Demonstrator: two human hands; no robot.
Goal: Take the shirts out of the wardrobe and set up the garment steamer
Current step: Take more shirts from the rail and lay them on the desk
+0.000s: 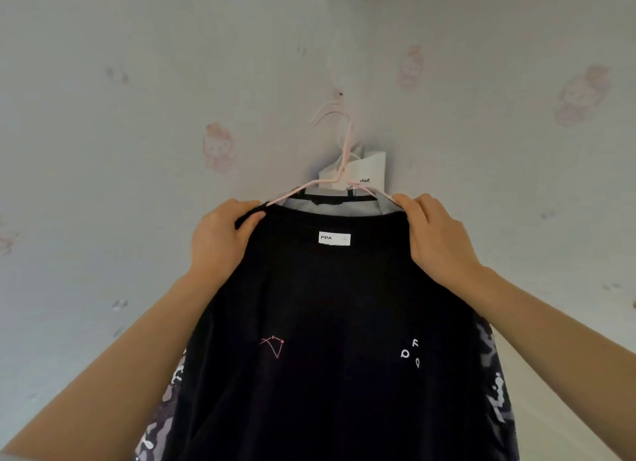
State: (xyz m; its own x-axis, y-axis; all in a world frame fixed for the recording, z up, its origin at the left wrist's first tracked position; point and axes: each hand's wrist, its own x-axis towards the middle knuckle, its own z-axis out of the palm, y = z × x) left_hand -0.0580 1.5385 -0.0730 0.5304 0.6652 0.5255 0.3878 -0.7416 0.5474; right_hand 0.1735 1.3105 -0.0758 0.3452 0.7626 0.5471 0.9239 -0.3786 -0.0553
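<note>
A black shirt (327, 305) with a white neck label and small printed marks hangs in front of me on a pale pink hanger (340, 164). The hanger's hook rests on a small wall hook (340, 94). My left hand (223, 240) grips the shirt's left shoulder at the collar edge. My right hand (433, 233) grips the right shoulder over the hanger's end. Behind the black shirt hangs a grey camouflage garment (495, 385), with its grey collar and a white paper tag (368, 171) showing above. No steamer or wardrobe is in view.
A pale wall (137, 116) with faint pink cartoon figures fills the view behind the clothes. A white ceiling edge shows at the top right.
</note>
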